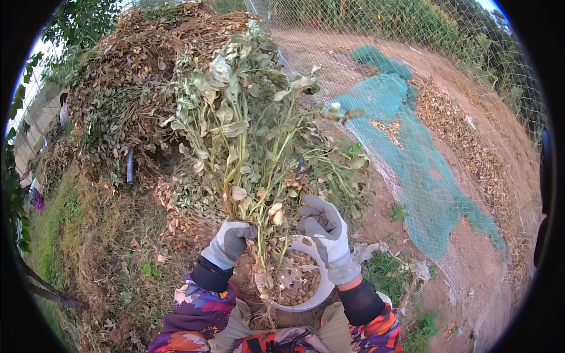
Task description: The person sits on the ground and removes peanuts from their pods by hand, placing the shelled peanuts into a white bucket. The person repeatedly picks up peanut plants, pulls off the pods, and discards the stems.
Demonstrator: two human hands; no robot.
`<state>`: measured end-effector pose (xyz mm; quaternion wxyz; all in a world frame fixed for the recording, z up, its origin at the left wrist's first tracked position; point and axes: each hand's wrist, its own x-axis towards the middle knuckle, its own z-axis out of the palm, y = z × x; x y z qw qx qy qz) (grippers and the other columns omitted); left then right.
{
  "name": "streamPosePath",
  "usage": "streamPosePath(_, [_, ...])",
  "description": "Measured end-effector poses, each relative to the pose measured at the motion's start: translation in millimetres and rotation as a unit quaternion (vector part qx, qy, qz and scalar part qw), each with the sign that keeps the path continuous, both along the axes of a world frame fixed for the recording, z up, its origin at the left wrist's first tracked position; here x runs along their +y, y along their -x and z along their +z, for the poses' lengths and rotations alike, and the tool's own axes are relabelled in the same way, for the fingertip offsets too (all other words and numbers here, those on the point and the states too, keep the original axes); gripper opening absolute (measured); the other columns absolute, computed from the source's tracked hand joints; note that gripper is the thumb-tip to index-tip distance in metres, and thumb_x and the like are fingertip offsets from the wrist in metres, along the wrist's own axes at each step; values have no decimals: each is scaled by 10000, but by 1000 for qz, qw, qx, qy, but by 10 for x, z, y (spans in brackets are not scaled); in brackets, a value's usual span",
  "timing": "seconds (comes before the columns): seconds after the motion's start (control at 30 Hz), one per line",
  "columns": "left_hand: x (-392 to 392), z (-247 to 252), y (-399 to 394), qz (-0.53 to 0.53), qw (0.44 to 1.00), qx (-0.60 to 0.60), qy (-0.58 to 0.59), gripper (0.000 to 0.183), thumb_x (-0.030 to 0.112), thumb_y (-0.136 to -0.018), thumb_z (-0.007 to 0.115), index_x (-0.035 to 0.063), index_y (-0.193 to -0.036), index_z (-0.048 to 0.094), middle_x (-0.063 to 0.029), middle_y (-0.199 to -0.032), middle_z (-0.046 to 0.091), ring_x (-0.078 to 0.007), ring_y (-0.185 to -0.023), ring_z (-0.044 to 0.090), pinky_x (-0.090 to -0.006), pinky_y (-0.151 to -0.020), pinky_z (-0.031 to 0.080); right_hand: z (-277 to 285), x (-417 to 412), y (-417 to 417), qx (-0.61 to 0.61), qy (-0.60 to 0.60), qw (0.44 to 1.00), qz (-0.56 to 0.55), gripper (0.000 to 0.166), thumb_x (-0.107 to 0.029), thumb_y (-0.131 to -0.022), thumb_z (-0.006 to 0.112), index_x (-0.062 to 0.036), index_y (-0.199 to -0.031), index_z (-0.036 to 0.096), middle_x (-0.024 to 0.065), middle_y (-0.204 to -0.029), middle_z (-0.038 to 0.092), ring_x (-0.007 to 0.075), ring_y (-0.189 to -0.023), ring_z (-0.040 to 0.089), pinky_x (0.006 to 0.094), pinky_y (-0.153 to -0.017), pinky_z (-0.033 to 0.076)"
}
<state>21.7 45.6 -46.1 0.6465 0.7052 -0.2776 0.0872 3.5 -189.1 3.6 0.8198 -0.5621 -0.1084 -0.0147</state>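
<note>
My left hand point(231, 242), in a grey-and-white work glove, grips a bundle of uprooted peanut plants point(238, 145) near the base of the stems. The leafy tops stand up and away from me, while the thin roots point(267, 311) hang toward my lap. Two pale peanut pods point(276, 214) dangle among the stems between my hands. Just right of them is my gloved right hand point(326, 236), its fingers curled; whether they pinch anything is hidden. Below, between my knees, a white bucket point(327, 289) holds many loose peanut pods point(304, 289), partly covered by the roots and dry leaves.
A large heap of peanut vines point(128, 84) rises ahead on the left, with a blue-grey pipe point(129, 165) at its edge. Wire mesh fencing point(441, 132) runs along the right; beyond it lies green netting point(423, 176). Dry grass point(110, 247) covers the ground left.
</note>
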Motion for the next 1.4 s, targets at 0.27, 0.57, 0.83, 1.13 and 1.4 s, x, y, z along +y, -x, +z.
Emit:
streamPosePath(0.27, [-479,432,171,-98,864,420,260,257,102,-855,591,37,-1101,560,-18,-973,630,-126,-881,598,-234,-785,451,-262,177,-137,-222,365,896,-121,504,-105,-688,698,-50,-1154,516,155,-1049,548,321,-886,578,388,-713,493])
streamPosePath(0.57, [-615,394,181,-36,925,350,140,377,54,-761,623,24,-1126,532,-27,-944,626,-131,-880,582,-266,-766,456,-81,-55,-118,-256,570,781,-12,444,-272,-705,712,-61,-1042,517,144,-911,527,317,-773,585,396,-600,483])
streamPosePath(0.83, [-465,158,72,-72,992,66,-86,261,7,-795,558,11,-1054,595,-46,-1007,635,-143,-930,588,-292,-836,454,-60,-201,-144,-253,519,816,32,395,-317,-712,710,-72,-978,550,105,-880,599,298,-776,614,373,-603,494])
streamPosePath(1.13, [-544,159,195,-22,884,422,200,225,16,-780,507,-53,-958,627,-82,-911,654,-157,-838,609,-279,-801,474,-12,-160,-122,28,132,985,104,180,-170,-817,636,-29,-916,583,-3,-808,563,76,-764,517,236,-696,427])
streamPosePath(1.4, [-521,99,159,-5,829,411,378,194,-4,-730,523,-49,-895,615,-90,-899,640,-185,-835,610,-316,-794,494,-62,52,-77,156,97,983,21,178,-192,-845,624,-35,-855,542,-16,-736,552,58,-680,520,233,-613,444])
